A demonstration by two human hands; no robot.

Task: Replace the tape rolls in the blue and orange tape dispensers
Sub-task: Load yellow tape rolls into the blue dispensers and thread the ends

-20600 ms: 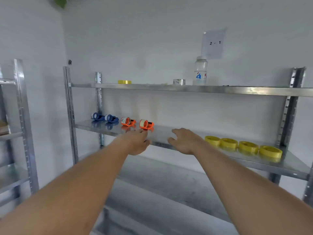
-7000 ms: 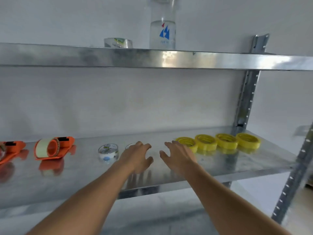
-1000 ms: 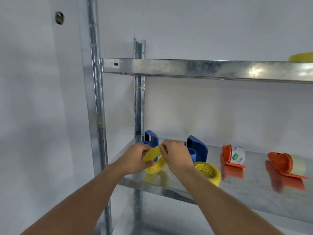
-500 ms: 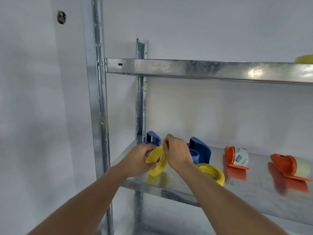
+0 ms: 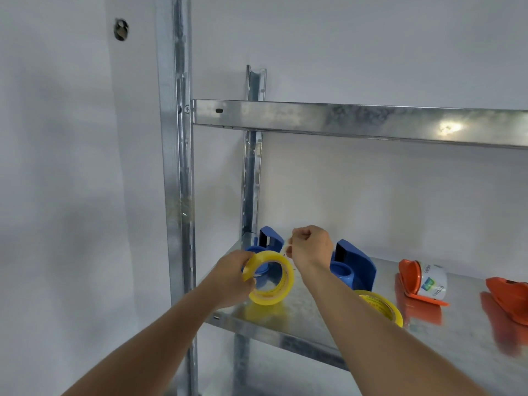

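My left hand (image 5: pixel 231 280) grips a yellow tape roll (image 5: pixel 268 278) on edge, just above the metal shelf (image 5: pixel 285 315). My right hand (image 5: pixel 310 248) is raised above and right of it, its fingers pinching the peeled free end of the tape. Behind the roll stands one blue dispenser (image 5: pixel 270 242) with no roll on it, and a second blue dispenser (image 5: pixel 353 265) stands right of my right wrist. A second yellow roll (image 5: pixel 381 307) lies flat on the shelf beside it. Farther right are an orange dispenser (image 5: pixel 411 278) with a white roll (image 5: pixel 434 281) and another orange dispenser (image 5: pixel 507 301).
A metal upright (image 5: pixel 177 181) stands just left of my left hand. The upper shelf's front rail (image 5: pixel 357 121) runs across above the hands. A white wall is behind the shelf.
My right hand has lifted up and away from the roll, pulling the tape end out. The left hand keeps hold of the roll.
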